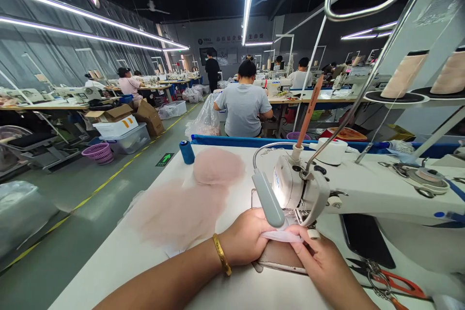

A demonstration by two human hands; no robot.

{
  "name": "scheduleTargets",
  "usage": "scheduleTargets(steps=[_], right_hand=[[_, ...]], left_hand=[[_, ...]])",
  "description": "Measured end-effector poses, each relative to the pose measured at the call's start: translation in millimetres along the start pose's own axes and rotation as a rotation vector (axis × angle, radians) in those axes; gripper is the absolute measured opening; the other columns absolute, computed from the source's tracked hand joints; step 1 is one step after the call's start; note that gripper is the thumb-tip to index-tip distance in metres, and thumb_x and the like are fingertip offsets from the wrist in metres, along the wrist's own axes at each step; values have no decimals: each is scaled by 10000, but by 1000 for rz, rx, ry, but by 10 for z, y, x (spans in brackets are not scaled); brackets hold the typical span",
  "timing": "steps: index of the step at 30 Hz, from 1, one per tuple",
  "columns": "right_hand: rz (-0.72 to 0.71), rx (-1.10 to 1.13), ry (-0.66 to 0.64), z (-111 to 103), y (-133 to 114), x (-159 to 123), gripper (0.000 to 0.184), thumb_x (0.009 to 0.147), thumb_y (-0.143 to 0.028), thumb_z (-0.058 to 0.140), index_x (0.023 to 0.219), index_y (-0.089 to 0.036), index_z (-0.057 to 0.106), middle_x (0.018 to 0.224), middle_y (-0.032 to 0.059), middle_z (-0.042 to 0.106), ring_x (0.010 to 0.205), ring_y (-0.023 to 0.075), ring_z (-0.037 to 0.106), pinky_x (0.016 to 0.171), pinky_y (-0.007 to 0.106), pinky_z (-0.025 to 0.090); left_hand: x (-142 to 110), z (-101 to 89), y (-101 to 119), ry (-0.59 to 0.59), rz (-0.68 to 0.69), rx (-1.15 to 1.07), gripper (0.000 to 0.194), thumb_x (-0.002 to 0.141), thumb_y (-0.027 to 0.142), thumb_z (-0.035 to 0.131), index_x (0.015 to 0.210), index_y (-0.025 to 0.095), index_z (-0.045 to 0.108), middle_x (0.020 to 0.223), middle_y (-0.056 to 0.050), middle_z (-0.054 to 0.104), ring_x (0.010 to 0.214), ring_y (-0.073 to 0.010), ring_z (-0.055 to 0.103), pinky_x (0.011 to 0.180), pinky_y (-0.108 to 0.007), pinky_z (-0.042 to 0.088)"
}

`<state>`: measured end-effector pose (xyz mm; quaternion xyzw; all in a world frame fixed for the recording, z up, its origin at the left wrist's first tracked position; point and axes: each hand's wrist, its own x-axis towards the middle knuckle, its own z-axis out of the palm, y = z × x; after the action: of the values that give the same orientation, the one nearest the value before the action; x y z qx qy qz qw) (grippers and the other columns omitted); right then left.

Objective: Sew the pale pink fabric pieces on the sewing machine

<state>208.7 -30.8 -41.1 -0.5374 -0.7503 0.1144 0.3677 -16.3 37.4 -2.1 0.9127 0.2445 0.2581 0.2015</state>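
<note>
At the needle area of a white sewing machine (290, 179), both of my hands grip a piece of thin, pale fabric (281, 236). My left hand (249, 235), with a gold bangle (221, 254) at the wrist, pinches its left end. On the right end, my right hand (314, 252) closes thumb and fingers just below the presser foot. A grey lamp head (269, 198) hides part of the cloth and the left fingertips. Sheer pink fabric pieces (178, 213) lie to the left, beside a rounded pink pile (219, 165).
A blue thread spool (187, 152) stands at the table's far left corner. Right of my hands lie a black phone (367, 240) and red-handled scissors (403, 283). A pencil (310, 111) stands upright on the machine. Ahead, a person in a grey shirt (242, 106) sits facing away.
</note>
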Motion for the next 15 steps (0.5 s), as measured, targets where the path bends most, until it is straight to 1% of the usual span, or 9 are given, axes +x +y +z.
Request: scheduleTargets(steps=[2, 3, 6, 8, 10, 12, 15], right_hand=[[-26, 11, -17, -34, -37, 6, 318, 1126, -397, 426, 1076, -274, 716, 888, 26, 775, 772, 199, 747, 659, 265, 586], [-76, 5, -35, -56, -54, 7, 307, 1123, -370, 430, 1038, -272, 708, 878, 25, 765, 762, 195, 737, 658, 263, 577], [-303, -59, -110, -115, -81, -6, 268, 1079, -267, 461, 900, -261, 660, 798, 19, 710, 715, 193, 691, 658, 271, 541], [-416, -120, -149, -132, -79, -25, 221, 1038, -213, 490, 885, -256, 644, 781, 17, 687, 704, 193, 669, 677, 282, 519], [-458, -171, -163, -131, -68, -42, 187, 1014, -176, 500, 927, -253, 646, 806, 20, 691, 714, 191, 664, 696, 287, 503], [-474, -202, -162, -121, -53, -51, 195, 1005, -148, 490, 934, -251, 639, 807, 19, 688, 707, 186, 657, 692, 287, 485], [-483, -233, -139, -110, -29, -44, 218, 996, -126, 469, 940, -249, 641, 813, 24, 692, 712, 191, 661, 677, 291, 469]], left_hand=[[-17, -4, 13, -4, 25, 48, 175, 895, 52, 570, 829, 192, 653, 956, -38, 667, 848, -192, 609, 789, -277, 504], [-41, 0, 23, -15, 41, 84, 160, 878, 54, 591, 834, 192, 660, 963, -42, 665, 858, -197, 609, 795, -287, 498], [-166, 40, 66, -57, 103, 189, 128, 823, 67, 665, 845, 194, 666, 1010, -41, 681, 901, -212, 616, 818, -328, 466], [-262, 80, 98, -60, 149, 236, 116, 839, 83, 688, 850, 192, 650, 1029, -18, 706, 896, -203, 615, 830, -352, 437], [-328, 114, 121, -37, 184, 266, 110, 895, 101, 681, 850, 186, 629, 1011, 3, 722, 864, -184, 603, 845, -371, 414], [-348, 130, 127, -9, 207, 283, 146, 932, 100, 664, 826, 181, 607, 940, 13, 715, 832, -173, 585, 835, -377, 397], [-313, 124, 105, 24, 219, 312, 171, 929, 80, 654, 803, 180, 595, 877, 12, 698, 829, -181, 573, 790, -380, 376]])
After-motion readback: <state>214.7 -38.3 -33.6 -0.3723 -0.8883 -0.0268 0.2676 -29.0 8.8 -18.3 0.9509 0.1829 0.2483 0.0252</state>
